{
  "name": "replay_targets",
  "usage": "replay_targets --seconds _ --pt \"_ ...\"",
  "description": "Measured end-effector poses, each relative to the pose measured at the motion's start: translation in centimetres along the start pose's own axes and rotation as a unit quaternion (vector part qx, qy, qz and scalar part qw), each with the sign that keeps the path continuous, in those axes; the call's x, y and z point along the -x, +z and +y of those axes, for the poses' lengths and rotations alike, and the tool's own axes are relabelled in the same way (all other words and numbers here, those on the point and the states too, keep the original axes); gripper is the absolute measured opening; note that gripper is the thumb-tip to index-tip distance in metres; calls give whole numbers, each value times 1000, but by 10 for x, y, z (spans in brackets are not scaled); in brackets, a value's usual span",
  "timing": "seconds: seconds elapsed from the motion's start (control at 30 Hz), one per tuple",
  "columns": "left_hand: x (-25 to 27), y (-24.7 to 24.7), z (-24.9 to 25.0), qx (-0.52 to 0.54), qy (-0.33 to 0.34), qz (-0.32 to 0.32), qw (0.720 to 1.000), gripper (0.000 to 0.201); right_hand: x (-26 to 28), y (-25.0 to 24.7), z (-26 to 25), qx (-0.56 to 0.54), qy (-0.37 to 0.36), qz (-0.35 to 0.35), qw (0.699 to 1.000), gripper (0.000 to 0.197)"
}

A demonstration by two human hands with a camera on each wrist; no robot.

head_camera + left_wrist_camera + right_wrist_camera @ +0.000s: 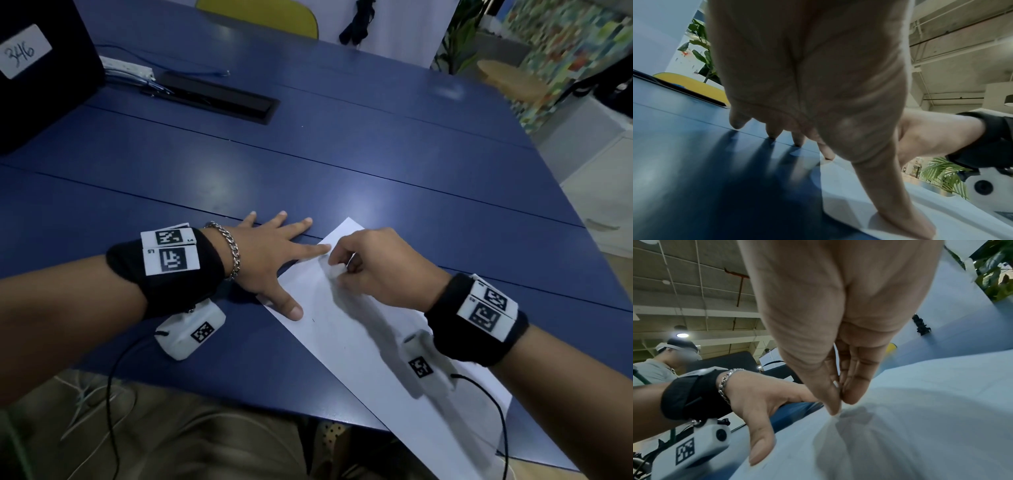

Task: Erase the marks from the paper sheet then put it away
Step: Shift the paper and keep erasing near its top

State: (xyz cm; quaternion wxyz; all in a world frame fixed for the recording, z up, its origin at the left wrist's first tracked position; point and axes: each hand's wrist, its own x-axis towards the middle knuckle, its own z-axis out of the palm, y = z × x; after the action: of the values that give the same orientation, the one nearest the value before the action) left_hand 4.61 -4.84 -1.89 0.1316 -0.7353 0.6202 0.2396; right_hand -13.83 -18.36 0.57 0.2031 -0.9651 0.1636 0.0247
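A white paper sheet (pixel 359 339) lies slantwise on the blue table (pixel 342 154), its near end hanging over the front edge. My left hand (pixel 274 260) lies flat with fingers spread. Its thumb (pixel 900 203) and index fingertip press on the sheet's left edge, and the other fingers rest on the table. My right hand (pixel 346 270) pinches a small white eraser (pixel 334 271) against the paper near its far corner. In the right wrist view the fingertips (pixel 851 395) close around the eraser (pixel 836 383) on the sheet (pixel 920 418). A tiny dark mark (pixel 313 320) shows beside the left thumb.
A black box labelled 346 (pixel 34 68) stands at the back left, with a white power strip (pixel 126 66) and a black cable slot (pixel 219 99) beside it. A yellow chair (pixel 260 13) is behind the table. Another person (pixel 663 366) sits to the left.
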Motion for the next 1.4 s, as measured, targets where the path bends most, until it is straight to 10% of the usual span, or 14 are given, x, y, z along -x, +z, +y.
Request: replay_targets --seconds 0.23,0.4,0.6,0.77,0.93,1.1,1.4 --pt "-2 -3 3 -2 -4 -6 1000 125 8 -10 -18 26 -61 -137 988 21" --pt "0 -4 4 2 -4 -6 1000 124 -9 -8 -3 33 -28 -4 999 23" --pt "-1 -3 2 7 -5 -3 1000 125 7 -8 -17 -10 -59 -155 986 20" --pt "0 -4 4 3 -7 1 1000 124 -13 -5 -2 32 -46 -30 998 25" --pt "-2 -2 2 2 -7 3 1000 125 2 -13 -16 26 -69 -157 985 19" --pt "-1 -4 4 -3 -7 5 1000 124 -14 -14 -5 56 -61 -57 995 24" --pt "2 -5 5 2 -11 -1 1000 125 31 -18 9 -1 -10 -107 994 22"
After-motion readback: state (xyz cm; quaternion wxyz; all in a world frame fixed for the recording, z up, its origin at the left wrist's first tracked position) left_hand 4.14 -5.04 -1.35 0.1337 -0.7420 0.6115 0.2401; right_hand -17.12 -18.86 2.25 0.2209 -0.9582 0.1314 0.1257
